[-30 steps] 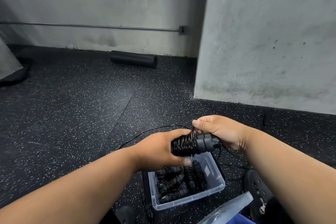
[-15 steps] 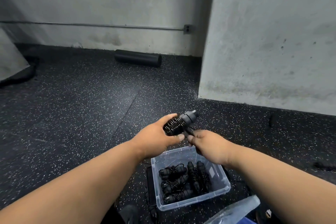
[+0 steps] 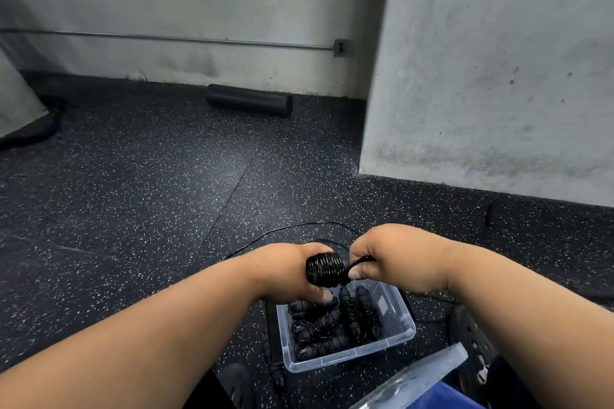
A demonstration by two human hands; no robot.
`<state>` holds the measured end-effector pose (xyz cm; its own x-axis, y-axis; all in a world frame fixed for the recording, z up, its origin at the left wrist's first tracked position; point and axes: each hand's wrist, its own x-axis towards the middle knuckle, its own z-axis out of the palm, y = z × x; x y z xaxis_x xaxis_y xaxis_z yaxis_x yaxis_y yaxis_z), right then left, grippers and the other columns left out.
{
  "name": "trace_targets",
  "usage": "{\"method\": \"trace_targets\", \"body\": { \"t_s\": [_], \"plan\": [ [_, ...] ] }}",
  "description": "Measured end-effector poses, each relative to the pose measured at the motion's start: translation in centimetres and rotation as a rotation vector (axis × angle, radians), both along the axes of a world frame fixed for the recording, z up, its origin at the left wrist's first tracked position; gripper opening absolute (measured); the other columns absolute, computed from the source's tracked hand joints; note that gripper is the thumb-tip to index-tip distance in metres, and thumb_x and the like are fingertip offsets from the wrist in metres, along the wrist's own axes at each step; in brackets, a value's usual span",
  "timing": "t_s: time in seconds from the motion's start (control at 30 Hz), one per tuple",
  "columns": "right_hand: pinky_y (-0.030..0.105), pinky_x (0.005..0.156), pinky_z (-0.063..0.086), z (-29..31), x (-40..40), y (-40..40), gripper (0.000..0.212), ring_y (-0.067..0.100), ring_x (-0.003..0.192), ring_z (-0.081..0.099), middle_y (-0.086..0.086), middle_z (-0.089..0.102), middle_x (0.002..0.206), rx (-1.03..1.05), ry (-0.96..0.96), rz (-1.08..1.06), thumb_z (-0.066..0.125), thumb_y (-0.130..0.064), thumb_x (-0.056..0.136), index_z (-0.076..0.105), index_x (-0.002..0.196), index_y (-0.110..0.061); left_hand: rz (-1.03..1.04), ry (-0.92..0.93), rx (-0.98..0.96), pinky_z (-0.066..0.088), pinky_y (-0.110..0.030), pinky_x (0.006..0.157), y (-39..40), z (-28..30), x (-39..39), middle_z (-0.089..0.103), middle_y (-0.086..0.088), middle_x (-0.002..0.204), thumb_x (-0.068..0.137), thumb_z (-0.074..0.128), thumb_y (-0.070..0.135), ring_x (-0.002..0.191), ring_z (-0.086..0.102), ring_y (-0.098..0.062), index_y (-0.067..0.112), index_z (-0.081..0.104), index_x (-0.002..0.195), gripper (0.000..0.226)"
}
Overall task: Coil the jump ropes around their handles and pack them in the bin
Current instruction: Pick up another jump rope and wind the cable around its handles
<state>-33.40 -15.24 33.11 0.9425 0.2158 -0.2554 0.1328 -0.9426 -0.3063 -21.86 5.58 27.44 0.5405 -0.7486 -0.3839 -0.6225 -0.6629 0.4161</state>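
My left hand (image 3: 285, 271) grips a black jump rope bundle (image 3: 325, 269), its cord wound tightly round the handles. My right hand (image 3: 392, 257) pinches the cord at the bundle's right end. Both hands hover just above a clear plastic bin (image 3: 398, 335) on the floor. Several coiled black jump ropes (image 3: 332, 322) lie inside the bin. A loose length of black cord (image 3: 282, 229) trails over the floor beyond my hands.
A black foam roller (image 3: 249, 104) lies by the far wall. A concrete pillar (image 3: 491, 76) stands to the right. A clear bin lid (image 3: 415, 378) over something blue sits at the bottom right, beside a dark shoe (image 3: 471, 339). Speckled rubber floor (image 3: 133, 192) spreads left.
The bundle has dropped lower, closer to the bin, and turned more level. My right hand has moved from under the bundle up to its right end, pinching the cord there.
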Motion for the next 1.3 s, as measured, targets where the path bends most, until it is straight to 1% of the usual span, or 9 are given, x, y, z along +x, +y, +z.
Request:
{"method": "trace_targets", "body": {
  "t_s": [0.37,0.53,0.63,0.7,0.77,0.83,0.97,1.1,1.3],
  "plan": [
    [0.022,0.055,0.041,0.2,1.1,-3.1,0.043,0.008,0.059,0.054,-0.006,0.068,0.066,0.467,0.137,-0.129,0.090,-0.052,0.071,0.068,0.078,-0.016,-0.113,0.234,-0.092,0.050,-0.026,0.097,-0.6,1.0,-1.9,0.072,0.022,0.116,0.080,0.085,0.061,0.105,0.069,-0.006,0.067,0.034,0.140,0.080],
    [0.028,0.055,0.036,-1.9,1.0,-5.0,0.048,0.012,0.059,0.047,-0.004,0.058,0.065,0.737,0.159,-0.253,0.079,-0.064,0.077,0.062,0.073,-0.020,-0.079,0.526,-0.301,0.060,-0.046,0.099,-0.8,2.0,-2.2,0.075,0.005,0.120,0.087,0.087,0.043,0.109,0.074,-0.021,0.061,0.046,0.139,0.069],
    [0.027,0.058,0.043,-3.7,0.8,-4.7,0.047,0.014,0.062,0.051,0.003,0.060,0.071,1.055,0.261,-0.402,0.071,-0.071,0.082,0.070,0.075,-0.025,0.006,0.637,-0.432,0.064,-0.044,0.091,-0.8,2.3,-2.1,0.076,0.006,0.114,0.087,0.085,0.048,0.100,0.076,-0.023,0.062,0.050,0.138,0.063],
    [0.024,0.056,0.046,-4.8,1.0,-3.8,0.043,0.013,0.059,0.053,0.004,0.056,0.069,1.202,0.317,-0.533,0.064,-0.065,0.091,0.074,0.078,-0.025,0.058,0.689,-0.483,0.063,-0.041,0.082,-0.8,2.1,-2.2,0.073,0.009,0.100,0.088,0.083,0.053,0.087,0.070,-0.017,0.060,0.049,0.141,0.063],
    [0.023,0.057,0.050,-5.3,1.4,-3.0,0.039,0.012,0.058,0.053,0.004,0.052,0.068,1.303,0.312,-0.632,0.054,-0.049,0.105,0.070,0.089,-0.017,0.141,0.741,-0.522,0.061,-0.056,0.094,-0.8,2.0,-2.0,0.064,-0.002,0.102,0.088,0.083,0.053,0.092,0.059,-0.023,0.057,0.046,0.146,0.069],
    [0.024,0.059,0.050,-5.1,1.8,-2.4,0.031,0.010,0.057,0.050,0.000,0.048,0.065,1.335,0.287,-0.664,0.049,-0.034,0.109,0.060,0.087,-0.014,0.202,0.816,-0.548,0.054,-0.067,0.100,-0.8,2.1,-1.8,0.059,-0.011,0.105,0.087,0.084,0.051,0.092,0.053,-0.027,0.057,0.043,0.149,0.075],
    [0.024,0.057,0.046,-4.5,1.9,-1.9,0.024,0.009,0.054,0.042,-0.002,0.041,0.062,1.340,0.243,-0.686,0.050,-0.026,0.107,0.055,0.086,-0.016,0.182,0.913,-0.575,0.061,-0.060,0.094,-0.8,2.4,-2.2,0.062,-0.010,0.109,0.090,0.080,0.048,0.074,0.050,-0.019,0.058,0.034,0.155,0.081],
    [0.024,0.056,0.045,-4.5,1.6,-1.5,0.023,0.008,0.054,0.043,-0.003,0.046,0.061,1.296,0.176,-0.719,0.056,-0.030,0.105,0.061,0.087,-0.017,0.192,0.909,-0.592,0.063,-0.054,0.089,-0.8,2.5,-2.9,0.068,-0.008,0.120,0.088,0.080,0.053,0.063,0.052,-0.005,0.057,0.041,0.148,0.071],
    [0.021,0.051,0.042,-4.2,1.4,-1.5,0.039,0.008,0.053,0.044,-0.006,0.053,0.059,1.203,0.044,-0.677,0.063,-0.057,0.097,0.073,0.074,-0.028,0.189,0.756,-0.563,0.065,-0.049,0.086,-0.9,2.8,-3.2,0.061,-0.032,0.126,0.091,0.078,0.056,0.082,0.063,-0.019,0.061,0.036,0.152,0.074]
  ]
}}
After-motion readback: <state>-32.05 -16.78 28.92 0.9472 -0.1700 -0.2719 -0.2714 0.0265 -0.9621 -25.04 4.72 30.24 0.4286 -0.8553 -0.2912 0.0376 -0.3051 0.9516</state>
